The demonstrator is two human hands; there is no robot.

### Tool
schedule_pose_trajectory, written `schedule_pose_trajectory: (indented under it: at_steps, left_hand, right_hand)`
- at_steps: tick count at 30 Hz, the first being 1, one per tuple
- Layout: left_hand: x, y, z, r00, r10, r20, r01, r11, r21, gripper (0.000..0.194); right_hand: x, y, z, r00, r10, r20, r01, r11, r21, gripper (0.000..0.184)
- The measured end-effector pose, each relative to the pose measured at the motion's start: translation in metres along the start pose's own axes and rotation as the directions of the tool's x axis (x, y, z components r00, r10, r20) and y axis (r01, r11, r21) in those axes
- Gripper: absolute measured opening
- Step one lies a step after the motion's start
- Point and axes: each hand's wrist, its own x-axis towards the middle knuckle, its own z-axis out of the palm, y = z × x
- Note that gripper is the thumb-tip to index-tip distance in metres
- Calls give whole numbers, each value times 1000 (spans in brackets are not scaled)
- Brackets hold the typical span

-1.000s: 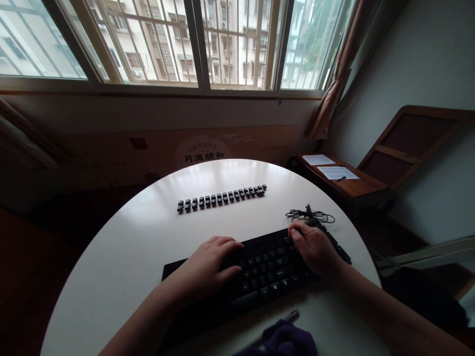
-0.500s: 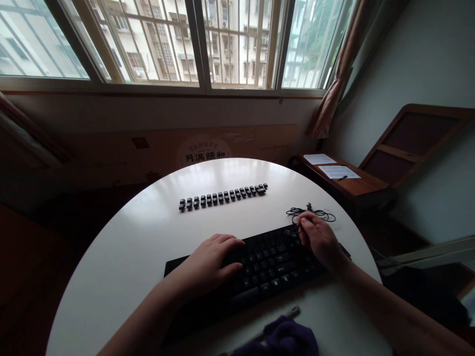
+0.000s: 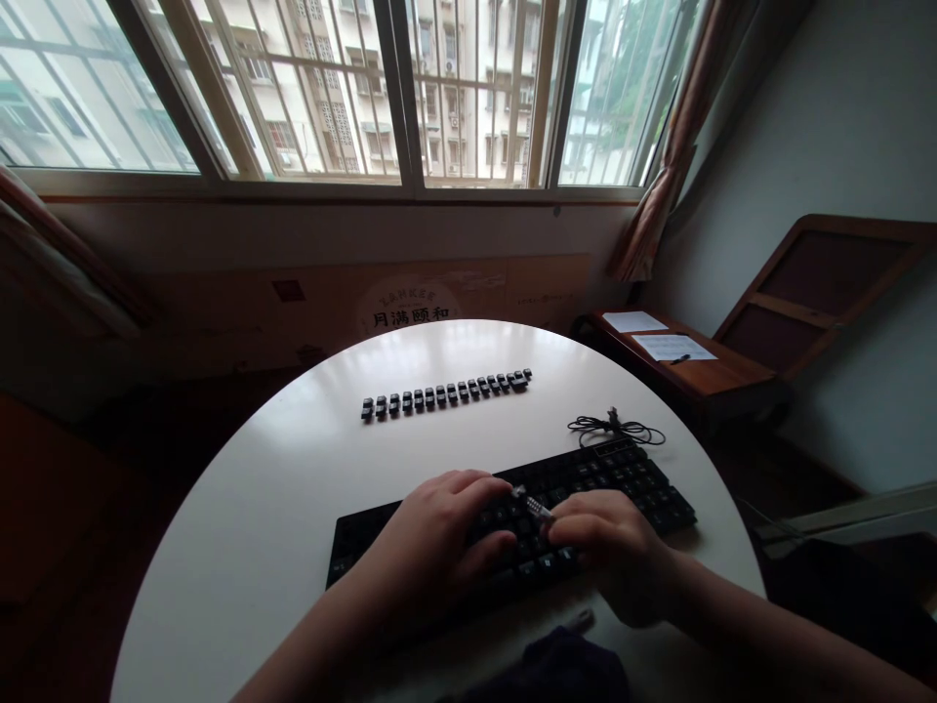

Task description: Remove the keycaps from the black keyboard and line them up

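A black keyboard [image 3: 644, 493] lies at a slant across the near part of the white round table. My left hand [image 3: 446, 537] rests over its middle, thumb and fingers apart, the index fingertip close to a small pale piece. Above the keys, my right hand [image 3: 607, 547] pinches a slim tool with a pale, dotted head [image 3: 540, 510], its tip pointing up and left towards my left index finger. I cannot make out the tool's exact kind. Keys under both hands are hidden. Farther back, loose black keycaps [image 3: 440, 395] stand in two slanting rows.
A coiled black cable [image 3: 615, 426] lies behind the keyboard's right end. Dark purple cloth [image 3: 560, 669] and a pale stick-like end [image 3: 581, 619] are at the near edge of the table [image 3: 220, 547]. Right of it, a wooden bench [image 3: 703, 376] holds papers [image 3: 673, 347] and a pen.
My right hand has moved left and nearer, from the keyboard's back right to its middle beside my left hand. The dotted tool head now shows. My left hand has shifted slightly right.
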Motion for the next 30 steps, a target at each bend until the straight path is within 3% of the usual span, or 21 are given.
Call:
schedule_pose_trajectory:
  at_steps: [6, 13, 18, 21, 24, 30]
  left_hand:
    - [-1, 5, 2, 998, 64, 12, -64, 998, -28, 16]
    - [4, 1, 6, 999, 20, 33, -21, 999, 25, 13]
    - [3, -4, 4, 999, -41, 13, 40, 998, 51, 19]
    - [3, -6, 3, 999, -48, 21, 47, 997, 60, 23]
    - [3, -2, 2, 997, -19, 73, 15, 998, 53, 19]
    - [2, 10, 6, 987, 43, 153, -41, 999, -14, 14]
  right_hand:
    - [-1, -4, 9, 988, -117, 101, 121, 992, -37, 17]
    - [0, -1, 9, 994, -98, 43, 104, 982, -155, 16]
    - [-1, 3, 2, 992, -99, -74, 82, 976, -201, 15]
    - [-1, 3, -2, 991, -63, -120, 24, 954, -298, 25]
    - [2, 1, -3, 993, -42, -112, -2, 933, -361, 26]
    - [2, 1, 8, 992, -111, -55, 85, 932, -351, 22]
